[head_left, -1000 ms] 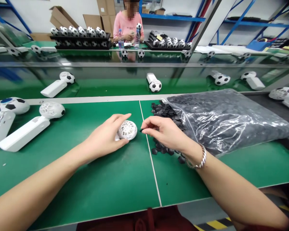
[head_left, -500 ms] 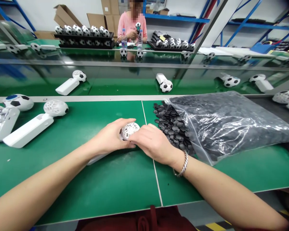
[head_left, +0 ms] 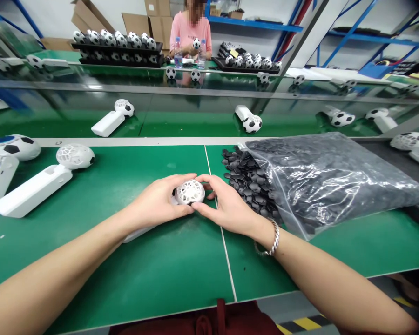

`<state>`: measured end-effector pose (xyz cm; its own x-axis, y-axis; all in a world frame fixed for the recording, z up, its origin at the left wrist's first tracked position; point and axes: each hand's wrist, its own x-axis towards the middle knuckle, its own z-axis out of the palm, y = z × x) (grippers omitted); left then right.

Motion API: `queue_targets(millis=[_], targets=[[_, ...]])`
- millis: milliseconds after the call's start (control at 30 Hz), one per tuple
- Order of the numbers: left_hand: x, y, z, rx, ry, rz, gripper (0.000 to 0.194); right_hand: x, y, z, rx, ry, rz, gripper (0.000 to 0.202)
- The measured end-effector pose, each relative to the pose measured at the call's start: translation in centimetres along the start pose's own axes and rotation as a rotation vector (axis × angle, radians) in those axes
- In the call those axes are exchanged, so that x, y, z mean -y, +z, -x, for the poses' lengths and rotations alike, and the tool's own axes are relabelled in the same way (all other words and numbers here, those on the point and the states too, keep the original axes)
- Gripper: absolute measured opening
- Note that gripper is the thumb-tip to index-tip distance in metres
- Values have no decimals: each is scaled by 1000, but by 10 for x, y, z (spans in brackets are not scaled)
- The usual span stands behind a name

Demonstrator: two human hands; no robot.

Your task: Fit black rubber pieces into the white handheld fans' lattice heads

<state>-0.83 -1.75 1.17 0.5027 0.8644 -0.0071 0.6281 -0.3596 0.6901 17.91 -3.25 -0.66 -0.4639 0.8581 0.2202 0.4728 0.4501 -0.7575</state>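
A white openwork ball head (head_left: 191,191) sits between both hands, gripped on one side by the fingers of the left hand (head_left: 160,199) and clasped opposite by those of the right hand (head_left: 232,207). Right of the fingers lie black pieces (head_left: 249,181) and a clear bag (head_left: 335,179); well left, a white device (head_left: 33,190) rests on the bench (head_left: 153,279).

Centre ball head (head_left: 191,191): white, web-like lattice pattern. Loose pieces (head_left: 249,184): black. Bag (head_left: 328,179): clear plastic, dark grey-black contents. Benchtop (head_left: 153,274): green, thin white line (head_left: 226,251). Bracelet (head_left: 275,237): silver, twisted pattern. Left handle (head_left: 33,190): plain white. 2 small balls (head_left: 195,75) at back: white, black patches. Co-worker's shirt (head_left: 180,30): pink. Shelf (head_left: 254,24): blue. Floor tape (head_left: 307,323): yellow/black stripes. Trousers (head_left: 251,321): dark red.
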Motion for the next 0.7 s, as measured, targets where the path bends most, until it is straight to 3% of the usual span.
queue_targets(millis=[167, 267, 367, 467, 567, 700], targets=[[-2, 1, 1, -41, 24, -95, 58, 0, 4, -2, -33, 38, -51, 39], [-1, 2, 1, -60, 32, -155, 57, -5, -5, -7, -19, 22, -8, 36], [0, 3, 1, -22, -11, -171, 63, -16, -25, -12, -51, 105, 224, 28], [0, 4, 0, 7, -47, -214, 65, -29, -43, -15, -149, 296, 603, 22], [-1, 4, 1, 50, 80, -270, 62, -38, -50, -16, -101, 389, 741, 16], [1, -1, 2, 121, 289, -340, 67, -37, -48, -16, -79, 379, 702, 8]])
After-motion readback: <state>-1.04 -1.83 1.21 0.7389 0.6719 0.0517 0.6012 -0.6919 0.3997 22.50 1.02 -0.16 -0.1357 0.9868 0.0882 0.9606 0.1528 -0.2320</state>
